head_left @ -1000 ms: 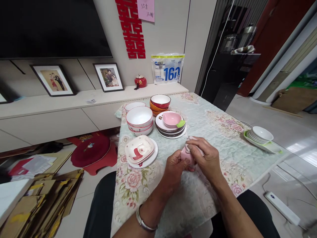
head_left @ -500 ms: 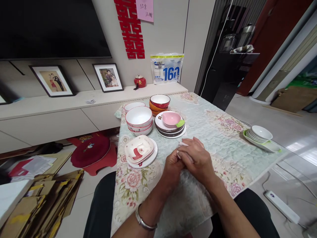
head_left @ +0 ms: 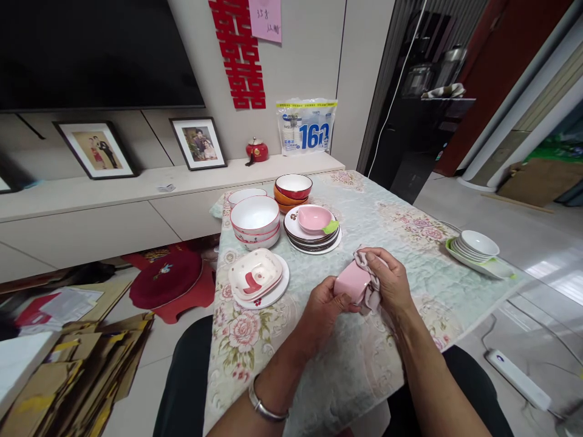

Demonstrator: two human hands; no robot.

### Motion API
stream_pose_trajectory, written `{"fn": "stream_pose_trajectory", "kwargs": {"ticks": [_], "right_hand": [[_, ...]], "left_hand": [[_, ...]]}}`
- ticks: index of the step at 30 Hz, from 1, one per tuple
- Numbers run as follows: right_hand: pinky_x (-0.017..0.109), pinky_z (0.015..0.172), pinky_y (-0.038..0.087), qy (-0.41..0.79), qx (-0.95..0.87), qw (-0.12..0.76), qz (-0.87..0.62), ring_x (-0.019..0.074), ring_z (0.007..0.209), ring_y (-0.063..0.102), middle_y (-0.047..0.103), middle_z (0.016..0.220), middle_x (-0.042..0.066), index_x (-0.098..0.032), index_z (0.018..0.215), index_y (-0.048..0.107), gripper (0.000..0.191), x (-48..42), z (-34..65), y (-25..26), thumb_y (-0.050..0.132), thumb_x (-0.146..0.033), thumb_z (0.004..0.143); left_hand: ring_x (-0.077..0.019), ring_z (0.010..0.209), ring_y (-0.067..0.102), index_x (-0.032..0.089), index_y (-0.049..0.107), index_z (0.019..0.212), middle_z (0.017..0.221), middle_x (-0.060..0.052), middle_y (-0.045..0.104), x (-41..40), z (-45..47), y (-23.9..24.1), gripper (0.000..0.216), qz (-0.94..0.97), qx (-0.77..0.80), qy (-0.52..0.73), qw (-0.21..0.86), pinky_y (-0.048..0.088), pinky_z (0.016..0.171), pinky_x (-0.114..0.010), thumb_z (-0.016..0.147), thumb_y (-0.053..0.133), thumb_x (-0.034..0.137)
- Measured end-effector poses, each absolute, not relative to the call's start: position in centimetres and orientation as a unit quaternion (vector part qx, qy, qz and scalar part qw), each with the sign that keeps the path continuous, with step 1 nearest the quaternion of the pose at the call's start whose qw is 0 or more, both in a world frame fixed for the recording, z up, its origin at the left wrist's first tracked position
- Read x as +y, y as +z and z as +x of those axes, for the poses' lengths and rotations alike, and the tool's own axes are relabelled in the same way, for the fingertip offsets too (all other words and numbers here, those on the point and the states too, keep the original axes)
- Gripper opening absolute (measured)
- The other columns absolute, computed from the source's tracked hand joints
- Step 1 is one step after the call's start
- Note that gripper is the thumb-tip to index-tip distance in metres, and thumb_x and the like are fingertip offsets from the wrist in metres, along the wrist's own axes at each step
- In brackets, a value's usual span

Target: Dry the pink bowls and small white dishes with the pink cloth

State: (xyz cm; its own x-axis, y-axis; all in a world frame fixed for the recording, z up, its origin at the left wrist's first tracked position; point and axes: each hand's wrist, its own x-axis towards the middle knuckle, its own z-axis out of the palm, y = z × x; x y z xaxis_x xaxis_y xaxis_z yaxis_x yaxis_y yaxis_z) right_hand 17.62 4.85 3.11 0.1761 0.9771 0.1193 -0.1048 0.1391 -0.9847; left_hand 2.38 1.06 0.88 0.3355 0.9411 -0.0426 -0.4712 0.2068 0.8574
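Over the floral fabric tablecloth, your left hand closes on one glossy pink ceramic dish; your right hand bunches one crumpled pinkish cloth against it. One pink green-handled bowl sits at eleven o'clock, two stacked cream dishes at nine.

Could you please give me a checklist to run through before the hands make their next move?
1. Left hand has a grip on the pink dish: ok, thumb and fingers hold it.
2. Right hand holds the cloth against the dish: ok.
3. Plate stack is apart from both hands: ok.
4. Square dishes on the round white plate are apart from the left hand: ok.
5. Pink dish's inside is dry: cannot tell, hidden from view.
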Motion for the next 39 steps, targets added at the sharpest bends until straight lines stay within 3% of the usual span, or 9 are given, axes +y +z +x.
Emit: {"fn": "stream_pose_trajectory", "kwargs": {"ticks": [5,10,15,19,22,27,31,35,39], "right_hand": [[0.027,0.056,0.044,0.406,-0.487,0.598,-0.49,0.0153,0.062,0.056,0.067,0.075,0.002,-0.02,0.091,0.072,0.029,4.9,17.7,3.1,0.069,-0.047,0.083],[0.037,0.087,0.048,0.218,-0.691,0.529,-0.442,0.0245,0.101,0.062,0.07,0.1,0.007,-0.023,0.091,0.074,0.019,3.5,16.8,4.9,0.06,-0.035,0.091],[0.038,0.094,0.046,0.139,-0.806,0.441,-0.369,0.0246,0.112,0.059,0.069,0.109,0.008,-0.024,0.102,0.072,0.018,2.6,16.4,6.4,0.057,-0.027,0.094],[0.035,0.085,0.047,0.191,-0.782,0.456,-0.379,0.0222,0.098,0.061,0.067,0.1,0.006,-0.023,0.108,0.07,0.021,3.4,17.5,6.1,0.056,-0.032,0.094],[0.033,0.08,0.046,0.246,-0.73,0.5,-0.396,0.0208,0.089,0.062,0.067,0.093,0.004,-0.023,0.101,0.073,0.021,4.1,18.2,5.3,0.059,-0.036,0.091],[0.028,0.067,0.045,0.403,-0.517,0.604,-0.454,0.0166,0.073,0.061,0.07,0.083,0.002,-0.023,0.086,0.074,0.021,4.7,18.6,4.0,0.072,-0.043,0.08],[0.024,0.055,0.043,0.494,-0.383,0.644,-0.441,0.0127,0.062,0.058,0.07,0.078,0.001,-0.021,0.082,0.073,0.026,4.8,18.3,3.8,0.079,-0.045,0.073],[0.023,0.049,0.043,0.511,-0.355,0.651,-0.435,0.0119,0.055,0.056,0.067,0.071,0.001,-0.019,0.08,0.072,0.029,4.6,17.6,4.2,0.079,-0.046,0.071],[0.029,0.048,0.047,0.449,-0.441,0.603,-0.49,0.0146,0.049,0.056,0.069,0.073,0.001,-0.022,0.094,0.074,0.03,3.9,17.2,4.7,0.07,-0.048,0.081]], "left_hand": [[-0.0162,0.069,0.064,0.012,0.066,0.086,0.08,-0.004,0.067,1.1,2.3,1.0,0.031,0.424,0.329,0.5,0.68,0.054,0.071,-0.032,0.075,0.077,0.04],[-0.013,0.064,0.056,0.013,0.066,0.086,0.076,-0.002,0.063,1.2,1.8,1.3,0.034,0.454,0.331,0.511,0.65,0.049,0.059,-0.026,0.076,0.074,0.044],[-0.0085,0.054,0.043,0.014,0.061,0.079,0.064,0.003,0.052,1.2,1.5,1.4,0.034,0.488,0.338,0.5,0.631,0.037,0.051,-0.022,0.08,0.07,0.046],[-0.0083,0.054,0.038,0.015,0.06,0.078,0.061,0.005,0.048,1.2,1.4,1.5,0.031,0.502,0.346,0.486,0.626,0.031,0.05,-0.022,0.08,0.07,0.044],[-0.0089,0.057,0.04,0.015,0.06,0.079,0.064,0.004,0.05,1.2,1.5,1.5,0.03,0.486,0.343,0.487,0.64,0.033,0.052,-0.022,0.077,0.073,0.042],[-0.0128,0.073,0.053,0.015,0.062,0.093,0.087,-0.002,0.064,1.4,2.0,1.1,0.034,0.462,0.304,0.465,0.691,0.042,0.07,-0.026,0.072,0.079,0.035],[-0.0147,0.077,0.053,0.014,0.061,0.083,0.081,-0.002,0.063,1.5,1.9,0.8,0.032,0.487,0.313,0.459,0.674,0.039,0.074,-0.027,0.077,0.075,0.042],[-0.0137,0.072,0.05,0.013,0.062,0.082,0.074,-0.001,0.06,1.3,1.7,1.1,0.037,0.489,0.307,0.487,0.655,0.036,0.07,-0.026,0.078,0.074,0.048],[-0.0137,0.073,0.049,0.013,0.063,0.088,0.076,-0.001,0.06,1.0,1.7,1.2,0.033,0.475,0.291,0.524,0.645,0.038,0.072,-0.027,0.082,0.071,0.045]]}}
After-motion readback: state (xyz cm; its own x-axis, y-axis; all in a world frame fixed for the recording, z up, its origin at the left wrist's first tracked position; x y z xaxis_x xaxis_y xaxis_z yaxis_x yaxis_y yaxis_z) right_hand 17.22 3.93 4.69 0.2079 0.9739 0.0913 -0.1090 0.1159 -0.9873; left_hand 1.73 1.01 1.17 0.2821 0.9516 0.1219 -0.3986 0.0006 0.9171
